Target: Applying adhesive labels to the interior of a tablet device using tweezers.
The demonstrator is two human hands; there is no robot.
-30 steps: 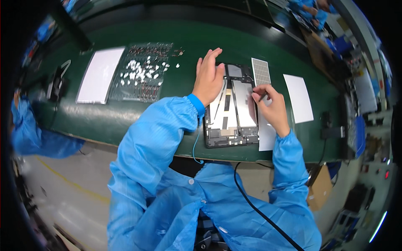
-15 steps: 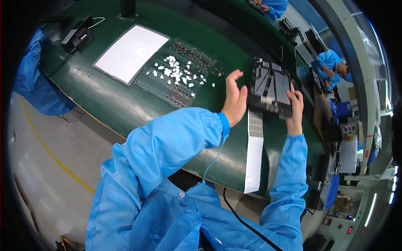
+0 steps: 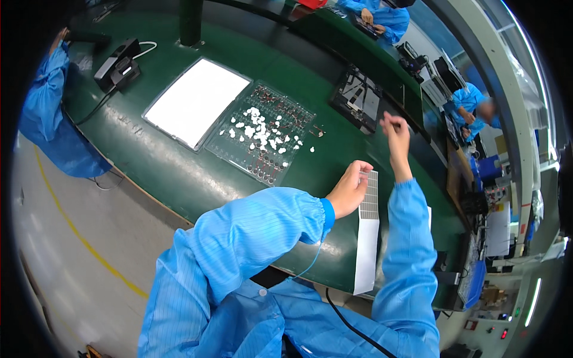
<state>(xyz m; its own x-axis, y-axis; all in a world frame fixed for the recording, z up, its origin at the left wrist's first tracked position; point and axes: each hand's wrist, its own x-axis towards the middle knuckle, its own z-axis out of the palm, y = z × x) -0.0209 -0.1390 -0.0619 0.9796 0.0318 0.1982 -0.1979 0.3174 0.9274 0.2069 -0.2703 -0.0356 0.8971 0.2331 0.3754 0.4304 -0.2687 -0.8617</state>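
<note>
My left hand [image 3: 348,190] is curled at the far end of a long white sheet [image 3: 367,250] with a grey grid printed on its upper part. Its thumb and fingers close on the sheet's edge. My right hand [image 3: 398,143] is raised to the right of it, fingers bent together; whether anything small is between them is hidden. Just beyond the right hand lies a black boxy device [image 3: 358,98] with grey panels and dark strips inside. A blue band with a thin cord circles my left wrist.
A clear tray [image 3: 239,146] holds small round parts and scattered white bits. Left of it lies a white panel [image 3: 198,102]. A black adapter [image 3: 122,70] with a cable and a dark post [image 3: 191,22] stand farther left. Other people in blue sit at the left and the far right.
The black device, earlier between my hands, now lies farther back on the table. My left hand has come nearer to the gridded sheet, and both hands have let go of the device.
</note>
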